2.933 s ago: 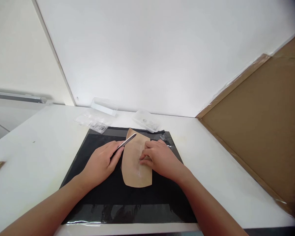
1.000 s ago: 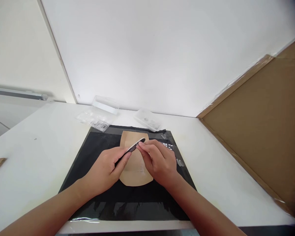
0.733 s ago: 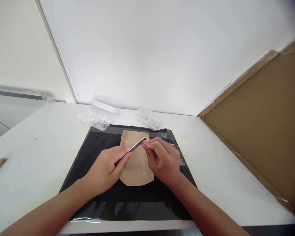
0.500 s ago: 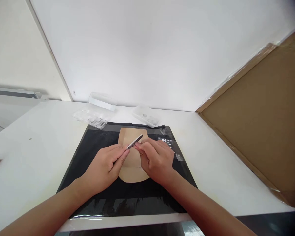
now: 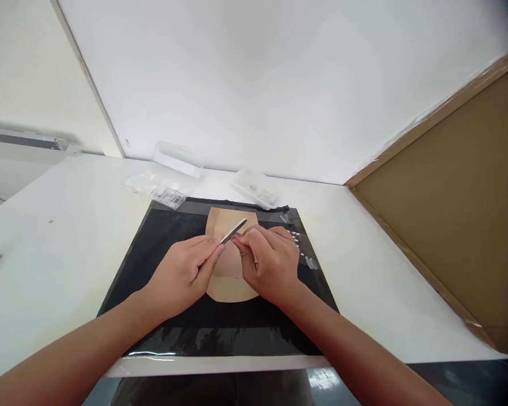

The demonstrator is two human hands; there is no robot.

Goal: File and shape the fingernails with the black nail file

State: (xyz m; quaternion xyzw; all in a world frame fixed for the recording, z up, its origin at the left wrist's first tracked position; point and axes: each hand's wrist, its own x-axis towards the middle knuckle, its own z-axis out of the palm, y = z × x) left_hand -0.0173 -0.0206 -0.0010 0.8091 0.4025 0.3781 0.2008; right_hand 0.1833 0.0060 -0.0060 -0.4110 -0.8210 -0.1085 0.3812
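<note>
My left hand [image 5: 186,273] pinches a thin nail file [image 5: 236,230] between thumb and fingers. The file is flat with a rounded end, dark grey on its face and pale along one edge, and it slants up to the right. Close beside it, the fingers of my right hand [image 5: 271,262] are pinched together near the file's lower side. Whatever is between those fingertips is too small to make out. Below both hands a sheet of tan paper [image 5: 231,290] with creases lies on a black mat [image 5: 173,225].
Clear nail-shaped pieces [image 5: 311,263] and small white bits [image 5: 296,239] lie at the mat's right side. Behind it are a clear plastic tray [image 5: 256,189], a clear box [image 5: 178,160] and a plastic packet [image 5: 168,197]. An upright cardboard panel [image 5: 449,197] stands at right.
The camera view has shifted, so the table sits slightly higher in the picture. The left hand keeps its hold on the file; the right fingertips have moved slightly along or away from it.
</note>
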